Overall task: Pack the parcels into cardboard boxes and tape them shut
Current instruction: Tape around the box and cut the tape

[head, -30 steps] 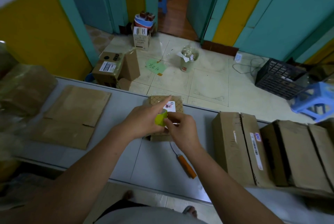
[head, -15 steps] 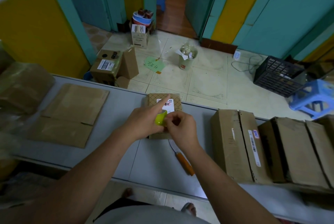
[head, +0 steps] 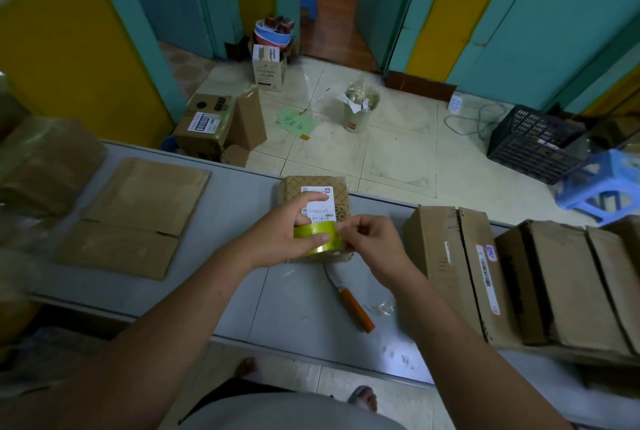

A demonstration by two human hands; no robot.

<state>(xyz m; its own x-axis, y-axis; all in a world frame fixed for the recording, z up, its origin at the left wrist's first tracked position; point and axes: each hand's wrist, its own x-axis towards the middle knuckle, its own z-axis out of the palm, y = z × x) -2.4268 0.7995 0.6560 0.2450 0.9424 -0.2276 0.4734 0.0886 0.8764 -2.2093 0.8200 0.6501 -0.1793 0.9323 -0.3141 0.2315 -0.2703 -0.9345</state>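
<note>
While the left hand (head: 277, 235) grips the tape roll (head: 316, 234) over the small box (head: 290, 191) at the table's (head: 225, 201) far edge, and the right hand (head: 374, 247) pinches at the roll's right rim, seemingly for the tape end, that end may slip, tear or stick to itself if pulled askew. With the box so close to the edge, a hard tug could shove it off. A knife (head: 356, 308) lies just nearer, large boxes (head: 450, 266) crowd the right, and flat cardboard (head: 138, 214) lies left.
</note>
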